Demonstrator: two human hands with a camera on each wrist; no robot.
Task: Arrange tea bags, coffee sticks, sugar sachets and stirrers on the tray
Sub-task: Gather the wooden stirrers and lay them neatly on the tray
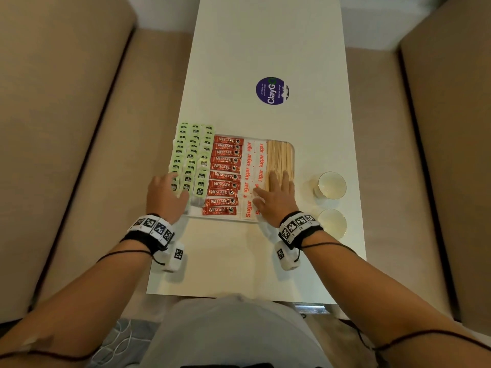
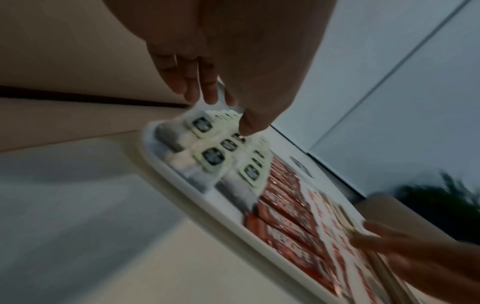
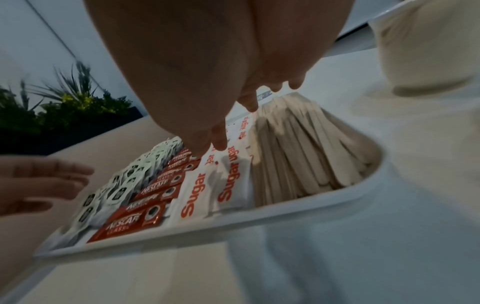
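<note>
A white tray on the white table holds rows of green-labelled tea bags, red coffee sticks, white sugar sachets and wooden stirrers. My left hand hovers flat over the near tea bags at the tray's left edge, fingers straight, holding nothing. My right hand lies flat over the near ends of the stirrers and sugar sachets, fingers spread. In the right wrist view the stirrers and sugar sachets lie under straight fingers. The tea bags are blurred in the left wrist view.
Two cream cups stand on the table right of the tray. A purple round sticker lies further back. Beige sofa seats flank the narrow table. A potted plant shows in the right wrist view.
</note>
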